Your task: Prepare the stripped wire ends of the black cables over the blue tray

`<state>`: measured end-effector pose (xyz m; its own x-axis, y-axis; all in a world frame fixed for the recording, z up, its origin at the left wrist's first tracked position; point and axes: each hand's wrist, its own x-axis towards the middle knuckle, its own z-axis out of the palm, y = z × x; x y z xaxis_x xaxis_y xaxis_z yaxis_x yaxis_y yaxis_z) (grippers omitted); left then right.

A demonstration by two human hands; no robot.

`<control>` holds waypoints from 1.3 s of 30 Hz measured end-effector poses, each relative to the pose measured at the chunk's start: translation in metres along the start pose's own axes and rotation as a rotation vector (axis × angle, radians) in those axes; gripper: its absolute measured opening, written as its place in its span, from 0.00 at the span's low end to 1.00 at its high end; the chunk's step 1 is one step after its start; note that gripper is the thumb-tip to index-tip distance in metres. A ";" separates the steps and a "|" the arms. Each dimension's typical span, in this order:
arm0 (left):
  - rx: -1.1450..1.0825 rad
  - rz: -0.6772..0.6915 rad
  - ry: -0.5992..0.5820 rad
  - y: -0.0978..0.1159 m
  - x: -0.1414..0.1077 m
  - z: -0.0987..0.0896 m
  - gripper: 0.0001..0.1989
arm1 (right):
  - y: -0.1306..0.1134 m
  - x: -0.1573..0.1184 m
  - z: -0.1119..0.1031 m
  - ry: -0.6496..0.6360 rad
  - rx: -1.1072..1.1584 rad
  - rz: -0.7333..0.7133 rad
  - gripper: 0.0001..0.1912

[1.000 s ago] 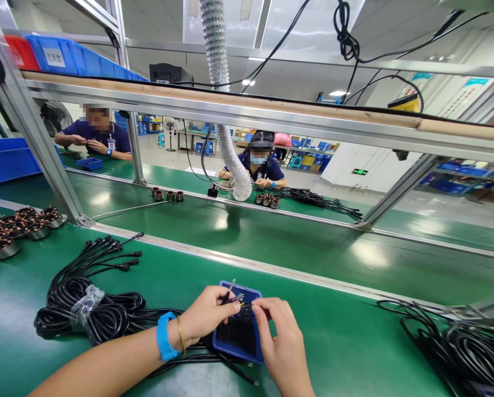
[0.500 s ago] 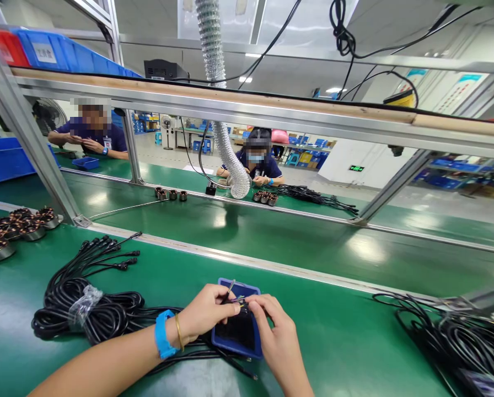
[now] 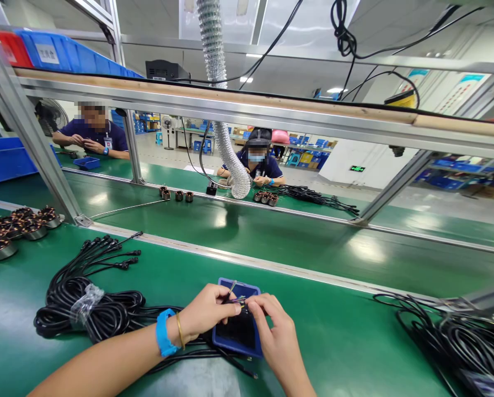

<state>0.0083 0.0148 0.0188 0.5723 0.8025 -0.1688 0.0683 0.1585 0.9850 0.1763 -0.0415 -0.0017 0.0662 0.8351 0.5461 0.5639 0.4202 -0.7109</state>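
Thin wire ends [image 3: 239, 300] are pinched by the left hand [image 3: 203, 314] and right hand [image 3: 274, 336] above a blue tray [image 3: 236, 289]; coiled black cables [image 3: 65, 317] are laid left of the tray, another coil [image 3: 449, 336] right of it, on the green surface [image 3: 333, 342].

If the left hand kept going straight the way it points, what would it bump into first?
The left hand would probably meet the thin coloured wire ends of a black rubber cable first, right at its fingertips, though depth is hard to judge here.
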 end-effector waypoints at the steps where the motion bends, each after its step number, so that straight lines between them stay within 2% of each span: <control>1: 0.001 0.002 -0.003 0.000 0.000 0.000 0.16 | 0.000 0.000 0.000 0.005 0.000 -0.001 0.13; 7: 0.005 0.006 -0.007 -0.002 0.000 0.000 0.15 | 0.003 -0.002 0.003 0.005 -0.030 -0.015 0.13; 14: -0.049 0.009 0.015 -0.006 0.003 -0.001 0.11 | 0.004 0.000 -0.003 -0.118 -0.033 -0.102 0.12; 16: -0.098 0.042 0.026 -0.007 0.005 -0.002 0.10 | 0.005 0.000 -0.004 -0.139 -0.017 -0.075 0.10; 19: -0.126 0.074 0.019 -0.008 0.005 -0.003 0.11 | 0.007 -0.001 0.002 -0.099 0.018 0.010 0.05; 23: -0.117 0.051 -0.002 -0.009 0.003 -0.003 0.13 | 0.007 -0.002 0.012 -0.134 0.123 0.143 0.08; 26: -0.143 0.054 0.008 -0.008 0.004 -0.005 0.16 | 0.000 -0.001 0.003 -0.158 0.135 0.172 0.10; 27: -0.158 0.068 0.028 -0.006 0.005 -0.006 0.17 | -0.004 0.000 -0.005 -0.215 0.144 0.170 0.10; 30: -0.207 0.085 0.093 -0.002 0.006 -0.010 0.21 | -0.015 0.001 -0.028 -0.548 0.252 0.092 0.10; 31: -0.214 0.078 0.098 0.000 0.007 -0.011 0.22 | -0.017 0.002 -0.032 -0.615 0.266 0.069 0.10; 33: -0.210 0.064 0.089 0.002 0.007 -0.012 0.24 | -0.016 0.005 -0.029 -0.601 0.076 0.063 0.08; 36: -0.209 0.054 0.061 0.001 0.005 -0.009 0.24 | -0.008 0.009 -0.004 -0.480 -0.433 0.095 0.07; 37: -0.220 0.048 0.051 0.001 0.005 -0.008 0.24 | -0.004 0.009 0.007 -0.482 -0.532 0.092 0.09; 39: -0.237 0.043 0.030 0.000 0.004 -0.006 0.22 | 0.002 0.008 0.025 -0.497 -0.583 0.081 0.10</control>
<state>0.0057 0.0211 0.0175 0.5455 0.8278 -0.1310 -0.1516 0.2511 0.9560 0.1571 -0.0247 -0.0097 -0.1736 0.9746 0.1412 0.9248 0.2106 -0.3169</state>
